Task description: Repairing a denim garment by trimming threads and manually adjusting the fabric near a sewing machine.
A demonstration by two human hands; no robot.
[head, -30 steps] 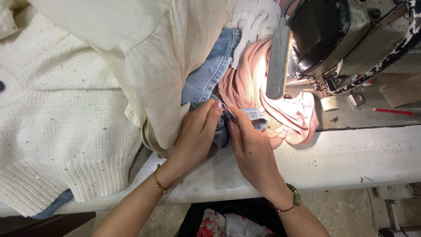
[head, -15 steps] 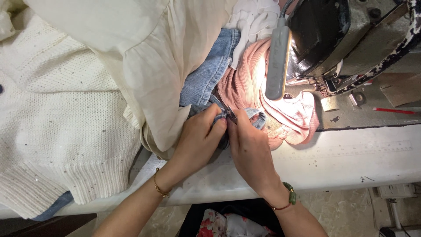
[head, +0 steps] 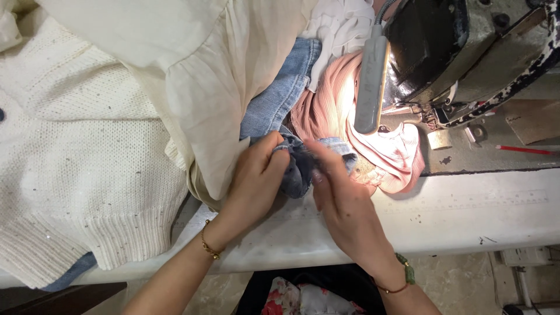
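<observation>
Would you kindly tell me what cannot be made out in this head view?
- Right hand: fingertips motion-blurred; any tool it holds cannot be told.
- Denim piece: the worked spot is covered by the left hand.
- Sewing machine: cut off by the top edge.
- Floral fabric: cut off by the bottom edge.

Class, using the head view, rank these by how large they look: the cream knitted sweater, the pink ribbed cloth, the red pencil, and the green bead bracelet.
1. cream knitted sweater
2. pink ribbed cloth
3. red pencil
4. green bead bracelet, though it sits nearer the camera, so this last pair is less certain.
</observation>
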